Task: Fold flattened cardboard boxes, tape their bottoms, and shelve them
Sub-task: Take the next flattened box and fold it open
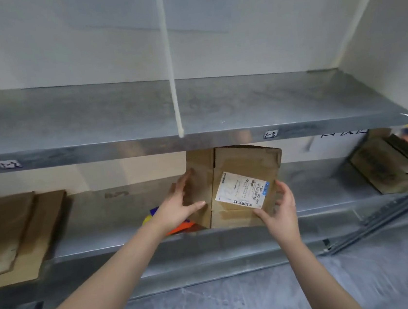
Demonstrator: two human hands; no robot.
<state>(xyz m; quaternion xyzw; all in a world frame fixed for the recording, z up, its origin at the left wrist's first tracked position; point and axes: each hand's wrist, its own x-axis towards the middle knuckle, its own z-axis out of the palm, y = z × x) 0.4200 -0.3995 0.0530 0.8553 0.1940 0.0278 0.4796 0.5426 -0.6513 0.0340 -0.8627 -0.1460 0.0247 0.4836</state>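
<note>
Fingers (pixel 184 182) straight on the left hand (pixel 176 208), flat against the box (pixel 244 162); right hand (pixel 281 209) splayed at its corner. Light, dentable cardboard, I reckon, so I'd squeeze opposite walls gently.

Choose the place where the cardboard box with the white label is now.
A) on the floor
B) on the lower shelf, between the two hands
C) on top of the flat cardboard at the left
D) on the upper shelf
B: the box is on the lower shelf, under the upper one, with the left hand flat on its left face and the right hand at its right edge.
</note>
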